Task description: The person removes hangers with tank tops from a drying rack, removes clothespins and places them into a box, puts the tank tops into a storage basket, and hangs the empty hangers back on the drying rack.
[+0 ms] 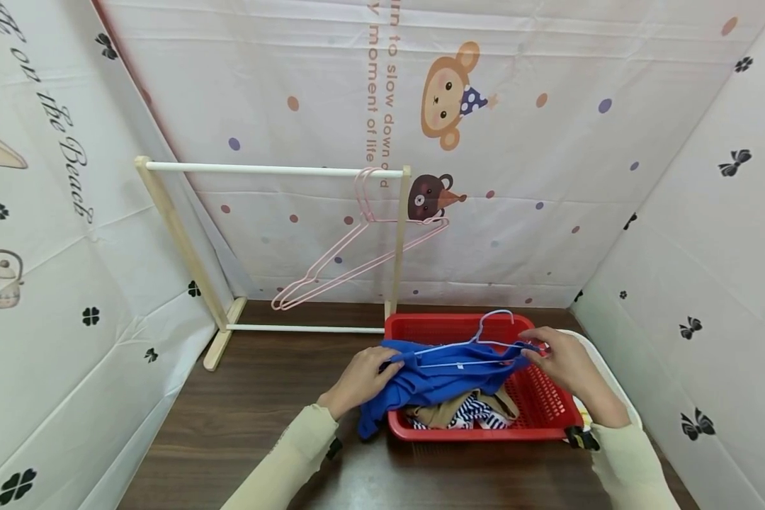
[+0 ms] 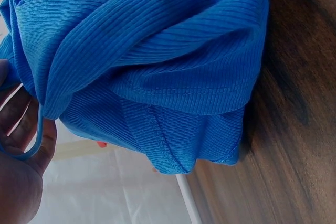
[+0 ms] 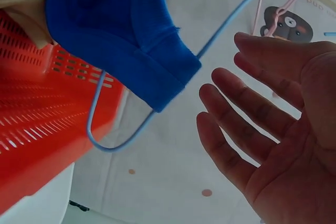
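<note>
A blue ribbed top (image 1: 436,382) hangs partly over the left rim of a red basket (image 1: 474,433), with a light blue clothes hanger (image 1: 496,312) running through it. My left hand (image 1: 363,373) pinches the top near the hanger's left end; in the left wrist view the hanger's rounded end lies across that hand's fingers (image 2: 20,116). In the right wrist view, a strap of the top is around the hanger's other arm. My right hand (image 3: 268,114) is beside that end with its fingers extended, apart from cloth and hanger.
Beneath the top, the basket holds a tan garment (image 1: 443,412) and a navy-and-white striped one (image 1: 474,414). Behind on the left stands a wooden rack with a white rail (image 1: 261,169); pink hangers (image 1: 331,258) hang at its right end. A white object (image 1: 602,365) lies right of the basket.
</note>
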### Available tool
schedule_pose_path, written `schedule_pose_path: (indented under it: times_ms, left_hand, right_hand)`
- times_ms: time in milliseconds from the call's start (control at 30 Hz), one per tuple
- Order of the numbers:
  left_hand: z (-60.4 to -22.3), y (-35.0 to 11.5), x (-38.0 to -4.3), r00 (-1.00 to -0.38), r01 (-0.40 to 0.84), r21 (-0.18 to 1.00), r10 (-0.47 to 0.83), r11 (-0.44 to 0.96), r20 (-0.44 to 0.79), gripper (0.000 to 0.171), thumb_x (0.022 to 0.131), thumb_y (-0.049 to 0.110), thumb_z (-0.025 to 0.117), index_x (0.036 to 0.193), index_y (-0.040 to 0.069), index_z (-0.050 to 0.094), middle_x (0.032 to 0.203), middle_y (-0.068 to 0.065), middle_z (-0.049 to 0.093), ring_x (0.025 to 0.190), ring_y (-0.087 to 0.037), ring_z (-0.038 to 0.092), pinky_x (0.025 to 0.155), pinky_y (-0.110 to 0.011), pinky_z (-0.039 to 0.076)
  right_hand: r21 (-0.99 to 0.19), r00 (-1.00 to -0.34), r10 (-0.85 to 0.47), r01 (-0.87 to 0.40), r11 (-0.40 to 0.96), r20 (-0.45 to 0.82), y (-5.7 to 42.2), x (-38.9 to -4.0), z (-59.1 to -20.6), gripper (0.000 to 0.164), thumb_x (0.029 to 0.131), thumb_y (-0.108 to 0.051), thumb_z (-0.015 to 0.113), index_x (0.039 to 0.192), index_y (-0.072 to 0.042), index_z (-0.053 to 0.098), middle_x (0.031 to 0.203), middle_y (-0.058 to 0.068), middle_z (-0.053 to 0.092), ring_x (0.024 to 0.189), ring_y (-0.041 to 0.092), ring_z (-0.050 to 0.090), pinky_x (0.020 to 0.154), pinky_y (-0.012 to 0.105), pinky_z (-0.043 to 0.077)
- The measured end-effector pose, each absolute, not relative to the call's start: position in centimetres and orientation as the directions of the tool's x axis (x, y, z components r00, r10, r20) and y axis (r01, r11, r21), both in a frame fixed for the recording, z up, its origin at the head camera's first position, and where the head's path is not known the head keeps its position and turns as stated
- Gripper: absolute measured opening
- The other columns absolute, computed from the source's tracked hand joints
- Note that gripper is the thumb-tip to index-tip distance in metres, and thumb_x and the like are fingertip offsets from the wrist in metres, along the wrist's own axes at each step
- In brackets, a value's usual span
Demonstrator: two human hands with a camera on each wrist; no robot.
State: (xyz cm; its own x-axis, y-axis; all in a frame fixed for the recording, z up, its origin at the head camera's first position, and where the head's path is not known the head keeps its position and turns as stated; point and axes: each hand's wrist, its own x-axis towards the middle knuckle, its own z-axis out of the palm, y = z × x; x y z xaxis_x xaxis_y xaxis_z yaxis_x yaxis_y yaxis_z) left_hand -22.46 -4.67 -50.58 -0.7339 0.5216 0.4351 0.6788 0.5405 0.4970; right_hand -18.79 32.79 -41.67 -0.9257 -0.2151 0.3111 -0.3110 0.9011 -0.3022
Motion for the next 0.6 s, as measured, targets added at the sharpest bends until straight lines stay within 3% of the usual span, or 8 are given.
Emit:
schedule_pose_path:
  times_ms: [333, 600]
  left_hand:
    - [-50.6, -4.8, -22.5, -0.737, 0.676, 0.496, 0.521, 0.546, 0.430, 0.024, 0.100, 0.027, 0.057, 0.116, 0.014, 0.070, 0.112, -0.001, 0.073, 0.105, -0.015, 0.068, 0.095, -0.036, 0.054]
    - [-50.8, -4.8, -22.5, -0.727, 0.686, 0.486, 0.521, 0.542, 0.447, 0.023, 0.100, 0.027, 0.057, 0.114, 0.014, 0.070, 0.111, -0.001, 0.073, 0.105, -0.015, 0.068, 0.095, -0.036, 0.054]
  right_hand:
    - [-0.294, -0.926, -0.238, -0.324, 0.899, 0.292, 32.8, -19.7, -42.7, 0.022, 0.083, -0.006, 0.076, 0.105, -0.005, 0.071, 0.098, 0.016, 0.073, 0.085, 0.030, 0.068, 0.076, 0.051, 0.058]
    - [-0.280, -0.941, -0.211, -0.284, 0.917, 0.265, 33.4, -20.0, -43.1, 0.019, 0.084, -0.005, 0.074, 0.102, -0.003, 0.072, 0.101, 0.019, 0.072, 0.086, 0.032, 0.067, 0.077, 0.054, 0.057]
